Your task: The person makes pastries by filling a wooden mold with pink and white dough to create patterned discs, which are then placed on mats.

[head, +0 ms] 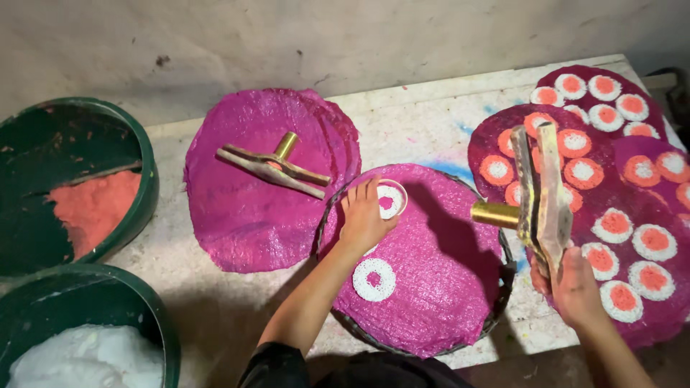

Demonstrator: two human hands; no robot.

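Tubs sit at my far left: a green one (147,172) holding orange-pink powder (93,208), and below it a second green tub (154,316) with white powder (86,359). Just right of them a stack of magenta discs (237,215) lies on the pale table (424,115), with a brass-tipped wooden stamp (277,167) resting on top.

My left hand (363,219) is near the middle, fingers curled around a small round cup (392,199) pressed onto the magenta disc (438,280) that lies on a dark tray (503,287). Inside the cup I see a white ring with a pink centre. A finished white ring (374,279) lies just below my wrist on the same disc.

My right hand (571,287) is clenched on the wooden handle of a second stamp (539,197), held above the table with its brass barrel pointing left. Behind it, at far right, decorated discs (618,230) overlap, dotted with white-and-orange circles.
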